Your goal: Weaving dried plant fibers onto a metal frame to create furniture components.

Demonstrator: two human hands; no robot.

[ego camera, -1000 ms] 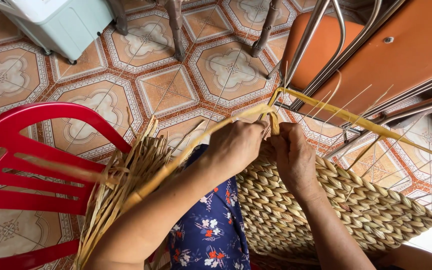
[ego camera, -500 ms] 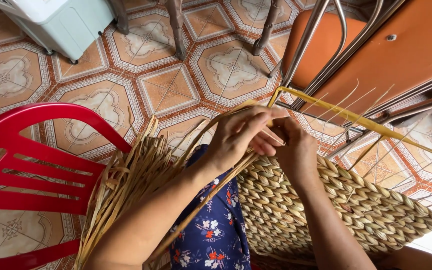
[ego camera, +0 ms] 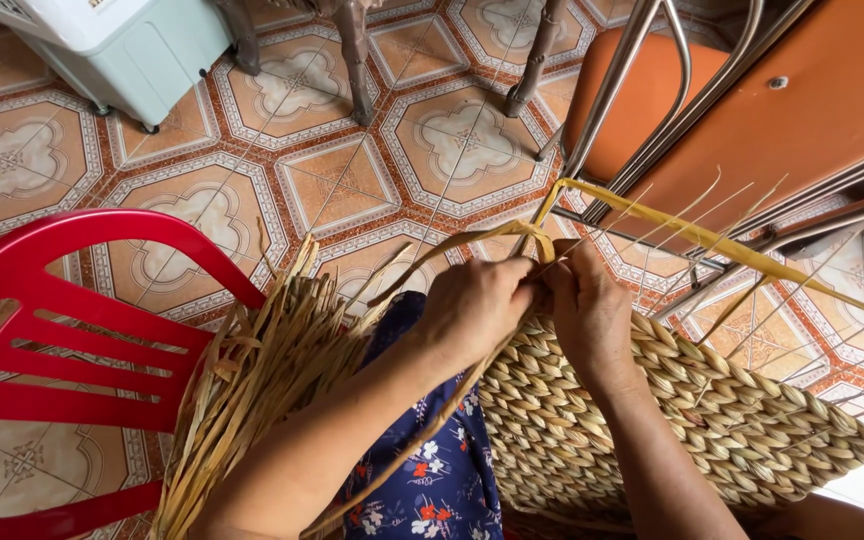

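Observation:
A woven basket piece [ego camera: 712, 420] of twisted straw lies across my lap, its rim toward the floor. My left hand [ego camera: 477, 305] and my right hand [ego camera: 587, 310] meet at the rim, both pinching flat yellow straw strands [ego camera: 652, 215] that loop up and run off to the right. A bundle of loose dry straw [ego camera: 252, 390] lies under my left forearm, over blue flowered cloth [ego camera: 442, 480].
A red plastic chair [ego camera: 62, 330] stands at the left. Orange metal-framed chairs [ego camera: 752, 110] are stacked at the upper right. A pale green appliance [ego camera: 122, 45] and dark furniture legs [ego camera: 352, 50] stand on the patterned tile floor [ego camera: 342, 180].
My left hand lifted over the rim with a strand half a second ago, then came back down against my right hand. The long strand now loops higher above the rim.

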